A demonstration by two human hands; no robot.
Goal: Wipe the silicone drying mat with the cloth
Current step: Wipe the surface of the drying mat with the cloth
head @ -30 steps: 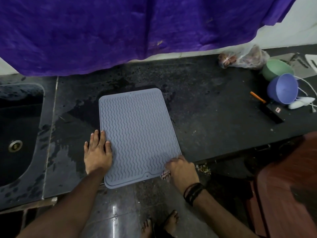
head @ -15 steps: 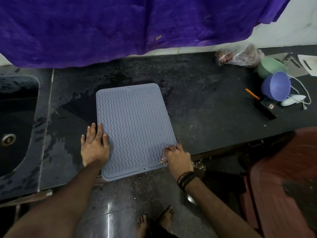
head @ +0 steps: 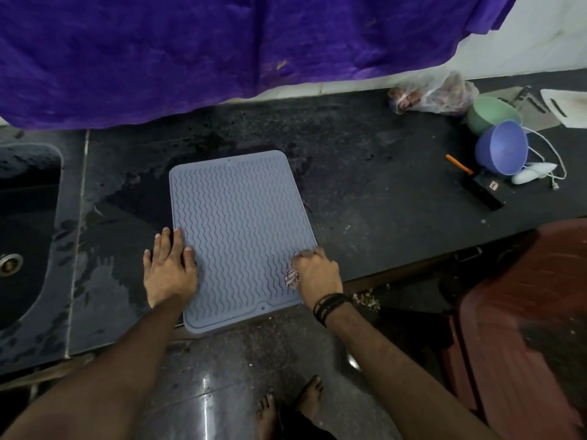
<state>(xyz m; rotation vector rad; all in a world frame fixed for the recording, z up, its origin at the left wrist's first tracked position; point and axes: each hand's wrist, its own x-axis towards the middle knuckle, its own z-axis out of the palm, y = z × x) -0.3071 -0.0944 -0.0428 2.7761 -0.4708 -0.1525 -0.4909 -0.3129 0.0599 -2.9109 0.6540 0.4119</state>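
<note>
A grey-blue silicone drying mat (head: 241, 230) with a wavy ribbed surface lies on the dark stone counter (head: 365, 185), its near edge overhanging the counter's front. My left hand (head: 168, 268) lies flat, fingers straight, pressing the mat's left edge near the front. My right hand (head: 314, 271) sits on the mat's right edge with its fingers curled round a small bunched cloth (head: 291, 277), of which only a striped scrap shows under the palm.
A dark sink (head: 25, 236) is set into the counter at the left, with wet patches around it. At the right stand a green bowl (head: 490, 114), a blue bowl (head: 502, 152), a plastic bag (head: 435, 95), a white cable and a black tool with an orange handle (head: 476, 185). A purple sheet hangs behind.
My right hand with the cloth has slid from the mat's near right corner up along the right edge. My left hand has stayed flat on the left edge.
</note>
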